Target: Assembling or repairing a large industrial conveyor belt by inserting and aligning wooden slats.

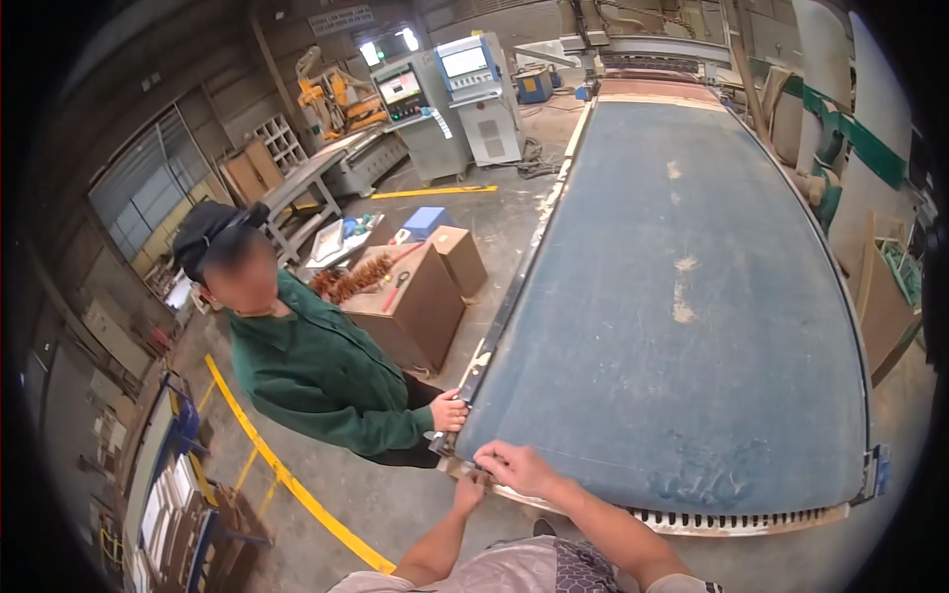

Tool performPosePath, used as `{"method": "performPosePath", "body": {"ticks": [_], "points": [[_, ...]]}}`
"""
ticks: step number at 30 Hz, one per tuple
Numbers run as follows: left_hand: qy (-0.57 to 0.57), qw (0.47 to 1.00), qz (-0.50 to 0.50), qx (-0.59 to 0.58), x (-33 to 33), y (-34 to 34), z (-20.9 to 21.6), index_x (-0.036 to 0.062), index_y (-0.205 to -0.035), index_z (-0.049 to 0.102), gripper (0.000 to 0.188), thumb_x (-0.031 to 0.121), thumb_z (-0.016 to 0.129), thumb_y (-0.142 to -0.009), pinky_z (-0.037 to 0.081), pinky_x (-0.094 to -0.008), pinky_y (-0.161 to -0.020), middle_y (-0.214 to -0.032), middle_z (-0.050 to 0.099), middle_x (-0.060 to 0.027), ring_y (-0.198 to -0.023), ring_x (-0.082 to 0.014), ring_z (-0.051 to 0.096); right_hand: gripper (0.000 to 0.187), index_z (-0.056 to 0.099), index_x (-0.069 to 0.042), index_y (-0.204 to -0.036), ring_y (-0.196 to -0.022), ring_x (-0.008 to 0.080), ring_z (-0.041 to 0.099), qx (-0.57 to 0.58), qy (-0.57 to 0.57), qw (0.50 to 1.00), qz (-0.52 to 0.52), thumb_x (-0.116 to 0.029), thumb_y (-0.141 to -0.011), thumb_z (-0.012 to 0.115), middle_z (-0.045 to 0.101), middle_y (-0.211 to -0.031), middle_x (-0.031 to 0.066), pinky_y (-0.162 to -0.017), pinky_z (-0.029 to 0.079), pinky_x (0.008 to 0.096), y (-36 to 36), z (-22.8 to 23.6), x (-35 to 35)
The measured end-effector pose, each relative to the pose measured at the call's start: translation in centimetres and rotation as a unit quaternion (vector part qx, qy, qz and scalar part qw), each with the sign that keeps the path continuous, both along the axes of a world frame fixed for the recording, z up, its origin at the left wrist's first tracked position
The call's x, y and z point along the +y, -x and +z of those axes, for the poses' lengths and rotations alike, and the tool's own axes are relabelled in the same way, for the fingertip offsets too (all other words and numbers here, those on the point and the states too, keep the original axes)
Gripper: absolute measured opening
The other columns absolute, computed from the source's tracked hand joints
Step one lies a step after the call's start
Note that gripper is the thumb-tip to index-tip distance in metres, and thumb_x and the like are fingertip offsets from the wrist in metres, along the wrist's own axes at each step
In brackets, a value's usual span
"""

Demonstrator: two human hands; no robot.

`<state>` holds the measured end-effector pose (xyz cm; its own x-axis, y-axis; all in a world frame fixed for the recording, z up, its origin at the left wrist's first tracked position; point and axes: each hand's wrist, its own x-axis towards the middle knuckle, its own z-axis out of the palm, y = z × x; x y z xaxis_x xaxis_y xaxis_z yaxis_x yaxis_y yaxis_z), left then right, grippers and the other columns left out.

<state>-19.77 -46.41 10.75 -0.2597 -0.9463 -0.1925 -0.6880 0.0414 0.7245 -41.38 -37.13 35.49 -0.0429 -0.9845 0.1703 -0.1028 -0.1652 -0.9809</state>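
A long blue-grey conveyor belt bed (633,395) stretches away in front of me. My right hand (519,469) is at its near left corner, over the belt's edge, with the fingers curled and pressed together. Just below and left of it, my left hand (473,490) is closed against the pale end edge of the bed. Whatever small part the fingers of either hand hold is hidden. A black corner fitting (442,444) lies close by, at the end of the side rail. A co-worker's hand (450,411) rests on that rail, just beyond my hands.
The co-worker in a green jacket (311,356) stands to the left of the bed. Behind are brown boxes (410,306) with tools on top, and two control cabinets (425,119). A toothed strip (741,521) runs along the near end. Yellow floor lines (297,484) curve at left.
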Motion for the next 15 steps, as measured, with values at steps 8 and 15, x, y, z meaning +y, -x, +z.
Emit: {"method": "performPosePath", "body": {"ticks": [8,15], "points": [[-0.019,1.0,0.024,-0.003,-2.2,-2.0,-1.4,-0.0016,-0.103,0.071,0.036,0.031,0.061,-0.092,0.054,-0.0433,-0.081,-0.091,0.073,-0.0245,-0.089,-0.0389,0.071,0.015,0.069,-0.002,-0.098,-0.09,0.024,0.067,0.148,-0.02,0.94,-0.308,-0.016,-0.095,0.068,0.071,-0.096,0.0126,-0.084,0.052,0.0346,11.8,-7.7,7.3],[0.06,0.98,0.163,0.1,-2.6,-1.5,1.6,-0.0058,-0.108,0.065,0.032,0.023,0.06,-0.096,0.052,-0.0412,-0.084,-0.098,0.07,-0.0242,-0.093,-0.0368,0.069,0.04,0.06,0.001,-0.128,-0.129,0.0392,0.052,0.457,-0.175,0.614,-0.62,-0.024,-0.097,0.064,0.058,-0.135,0.0232,-0.111,0.039,0.0476,28.9,-15.4,23.3]]}}
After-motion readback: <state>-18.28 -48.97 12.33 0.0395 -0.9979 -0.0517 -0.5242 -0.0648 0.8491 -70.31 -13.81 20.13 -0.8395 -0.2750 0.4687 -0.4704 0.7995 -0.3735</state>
